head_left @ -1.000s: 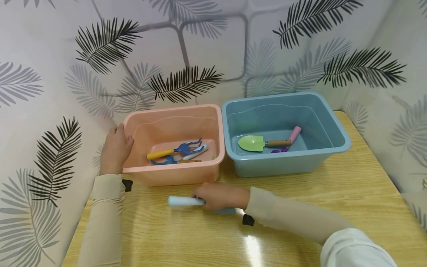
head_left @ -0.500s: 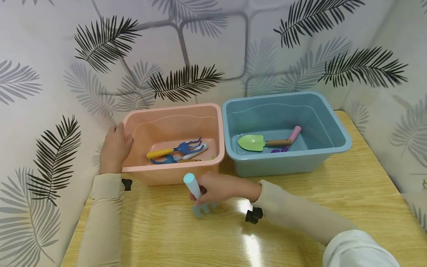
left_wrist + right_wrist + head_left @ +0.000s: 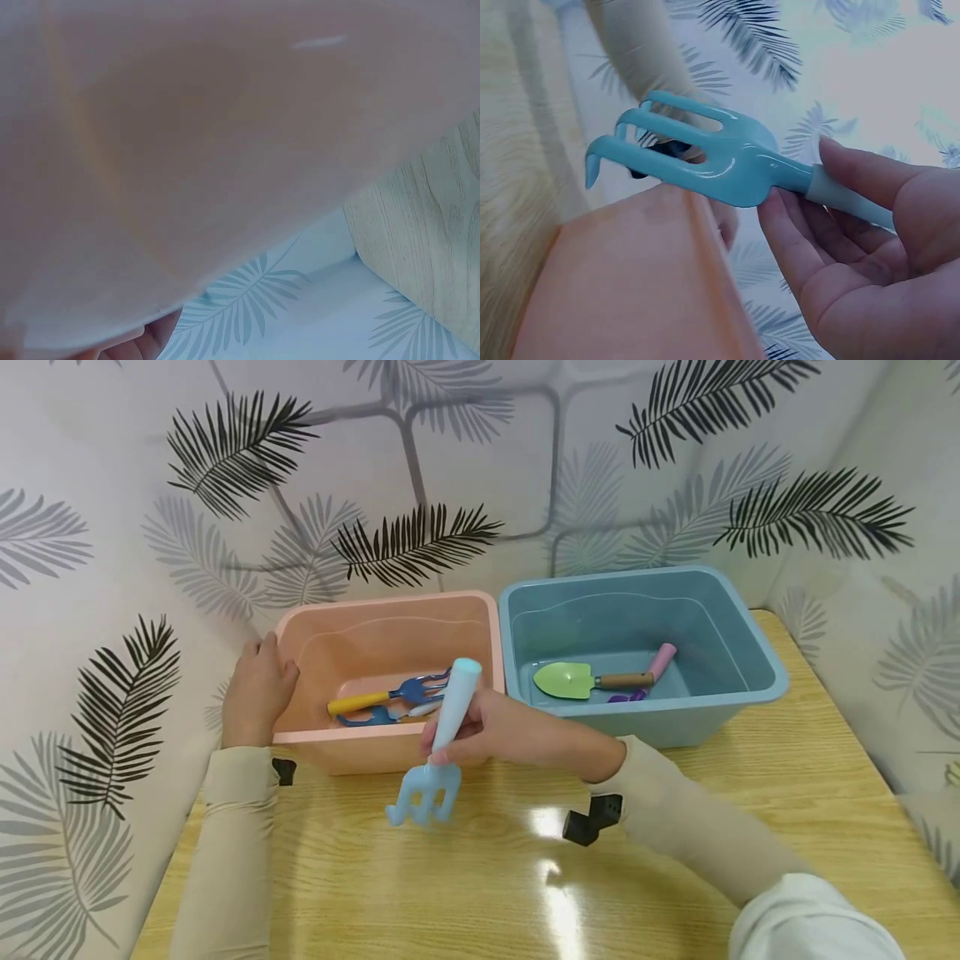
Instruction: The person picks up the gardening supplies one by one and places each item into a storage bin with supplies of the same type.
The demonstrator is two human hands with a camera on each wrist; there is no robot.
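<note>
My right hand holds a light-blue garden hand rake by its pale handle. The tool is tilted, handle end up and tines down, in front of the pink bin. In the right wrist view, thumb and fingers pinch the handle near the neck of the rake, whose tine tips are bent. My left hand grips the left rim of the pink bin. The bin's wall fills most of the left wrist view, hiding nearly all of that hand.
Inside the pink bin lie a blue hand rake with a yellow handle and a second blue tool. A blue bin beside it holds a green trowel and a pink-handled tool. Both stand on a wooden table by a leaf-patterned wall.
My right hand has raised the light-blue rake off the table, turning it from lying flat to handle-up, and brought it toward the pink bin's front. My left hand stays on the rim.
</note>
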